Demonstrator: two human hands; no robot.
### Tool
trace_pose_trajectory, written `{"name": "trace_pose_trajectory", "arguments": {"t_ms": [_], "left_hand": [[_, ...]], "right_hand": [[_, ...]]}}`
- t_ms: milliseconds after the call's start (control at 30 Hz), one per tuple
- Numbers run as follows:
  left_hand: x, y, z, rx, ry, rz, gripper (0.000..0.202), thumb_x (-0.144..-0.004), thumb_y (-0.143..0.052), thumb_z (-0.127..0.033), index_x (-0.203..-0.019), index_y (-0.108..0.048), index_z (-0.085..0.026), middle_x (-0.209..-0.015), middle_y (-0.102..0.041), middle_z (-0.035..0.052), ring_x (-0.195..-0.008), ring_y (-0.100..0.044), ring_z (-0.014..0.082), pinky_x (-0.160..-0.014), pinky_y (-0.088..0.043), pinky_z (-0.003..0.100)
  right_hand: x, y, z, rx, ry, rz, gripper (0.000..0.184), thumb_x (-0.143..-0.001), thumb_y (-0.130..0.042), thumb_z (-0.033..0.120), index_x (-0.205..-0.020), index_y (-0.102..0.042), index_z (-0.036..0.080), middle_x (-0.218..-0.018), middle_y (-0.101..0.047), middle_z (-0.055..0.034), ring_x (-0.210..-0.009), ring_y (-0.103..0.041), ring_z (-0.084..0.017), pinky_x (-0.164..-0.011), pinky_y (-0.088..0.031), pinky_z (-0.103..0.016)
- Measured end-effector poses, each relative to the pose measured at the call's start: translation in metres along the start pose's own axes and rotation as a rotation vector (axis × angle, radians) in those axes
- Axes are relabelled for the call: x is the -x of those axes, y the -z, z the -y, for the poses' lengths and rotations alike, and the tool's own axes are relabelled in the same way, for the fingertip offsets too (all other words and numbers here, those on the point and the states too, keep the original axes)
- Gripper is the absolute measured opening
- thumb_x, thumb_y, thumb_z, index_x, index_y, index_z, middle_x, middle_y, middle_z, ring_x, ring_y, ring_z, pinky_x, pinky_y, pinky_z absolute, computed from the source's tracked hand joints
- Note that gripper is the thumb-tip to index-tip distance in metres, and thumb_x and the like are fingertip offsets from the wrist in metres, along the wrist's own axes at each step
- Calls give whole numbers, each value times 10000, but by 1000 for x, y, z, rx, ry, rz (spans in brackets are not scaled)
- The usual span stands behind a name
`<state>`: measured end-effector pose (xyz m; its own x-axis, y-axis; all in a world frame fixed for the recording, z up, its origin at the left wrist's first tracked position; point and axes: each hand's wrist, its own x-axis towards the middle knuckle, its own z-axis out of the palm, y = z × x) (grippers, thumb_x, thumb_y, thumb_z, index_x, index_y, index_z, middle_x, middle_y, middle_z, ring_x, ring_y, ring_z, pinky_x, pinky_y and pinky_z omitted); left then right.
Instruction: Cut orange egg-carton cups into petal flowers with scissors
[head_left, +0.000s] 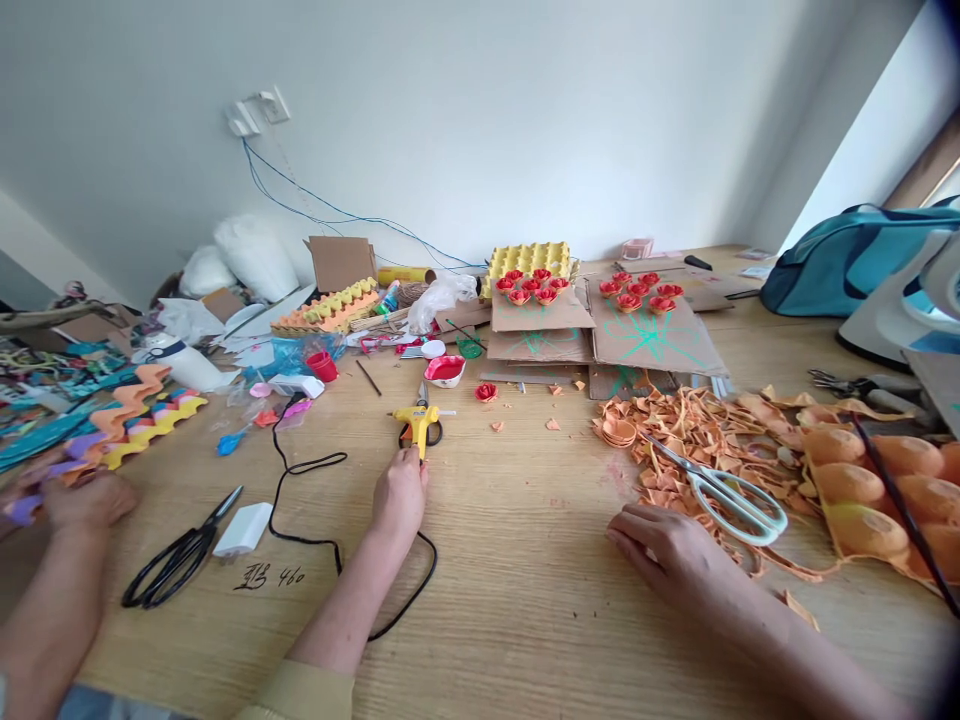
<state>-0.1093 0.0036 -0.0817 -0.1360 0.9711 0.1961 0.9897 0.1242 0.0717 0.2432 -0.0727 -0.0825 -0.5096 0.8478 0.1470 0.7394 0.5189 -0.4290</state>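
Near the middle of the table, my left hand [401,492] is closed round the handle of a yellow glue gun [415,420]. A white glue stick pokes out of its right end, and dark-handled scissors [423,396] lie partly hidden behind it. My right hand [654,545] rests on the wood with its fingers stretched out, holding nothing. Beside it are orange egg-carton scraps [675,470], pale green-handled scissors [739,502] and a stack of cut orange cups [617,430]. A single red paper flower [486,393] stands beyond the glue gun, close to a bowl of red paint [445,371].
Cardboard pieces [652,345] with red flowers stand at the back. Orange egg trays [862,490] lie right. A black cord [279,500], black scissors [180,552] and a white adapter [244,529] lie left. At the far left, another person's hands [86,500] hold a painted egg-carton strip [135,420].
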Motion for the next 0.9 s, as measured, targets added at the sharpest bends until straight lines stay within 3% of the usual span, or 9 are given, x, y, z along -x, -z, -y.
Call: {"name": "trace_pose_trajectory", "arguments": {"t_ms": [333,467,667,767,900], "left_hand": [[3,0,-4,20,-9,-13,243,-936,-461,-135,-1110,-628,-111,-1146,-693,150,-992,-697,243,-830,-533,312],[2,2,-7,27,19,-27,191,-945,-474,-206,-1056,-606,-122,-1073,-704,155,-960,-702,259,-804,-534,329],[-20,5,-7,36,101,-38,269,-918,-533,-343,-1104,-533,-150,-1016,-725,161,-922,-720,292,-739,-536,350],[-32,7,-8,25,139,-7,278,-875,-580,-332,-1083,-535,-155,-930,-745,166,-851,-733,318,-672,-532,360],[-38,8,-10,25,143,-16,262,-868,-558,-289,-1097,-527,-165,-952,-749,159,-897,-735,311,-723,-533,358]], "right_hand": [[0,-4,-3,11,26,-19,376,-1060,-336,300,-775,-559,199,-747,-597,-37,-681,-573,-176,-656,-409,-297],[0,-1,-3,17,36,-28,380,-1057,-337,291,-772,-571,197,-741,-605,-39,-667,-574,-171,-647,-416,-294],[-1,2,-2,29,44,-46,398,-1053,-334,287,-760,-588,197,-722,-619,-45,-654,-576,-170,-641,-429,-291],[0,3,-1,37,47,-57,394,-1051,-338,281,-757,-587,200,-722,-626,-46,-656,-588,-170,-642,-427,-285],[0,5,1,49,46,-73,397,-1056,-335,275,-737,-561,205,-711,-612,-34,-650,-587,-161,-639,-416,-273]]}}
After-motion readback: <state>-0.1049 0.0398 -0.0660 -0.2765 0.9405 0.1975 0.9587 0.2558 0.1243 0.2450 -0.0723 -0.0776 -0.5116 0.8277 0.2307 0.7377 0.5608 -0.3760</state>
